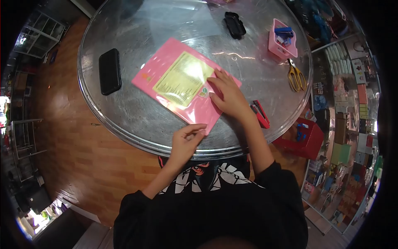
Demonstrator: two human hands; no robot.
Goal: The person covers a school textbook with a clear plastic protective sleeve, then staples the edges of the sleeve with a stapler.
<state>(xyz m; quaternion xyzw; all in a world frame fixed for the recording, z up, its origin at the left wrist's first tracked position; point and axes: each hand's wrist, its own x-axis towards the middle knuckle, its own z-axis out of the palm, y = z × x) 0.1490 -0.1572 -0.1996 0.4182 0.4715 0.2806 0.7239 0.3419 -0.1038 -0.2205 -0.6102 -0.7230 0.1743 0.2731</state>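
A flat pink packet in shiny clear plastic lies at a slant on the round metal table. Its face carries a yellow panel of small print and a green leaf mark. At the packet's near corner, my left hand pinches the clear plastic edge between thumb and fingers. My right hand rests on the packet's right side with its fingers stretched out and apart. Just right of my right wrist is a red stapler, not touched by either hand.
A black phone lies at the left. Clear plastic sheeting and a black case are toward the back. On the right are a pink basket of small items and yellow-handled scissors. Below the rim stands a red bin.
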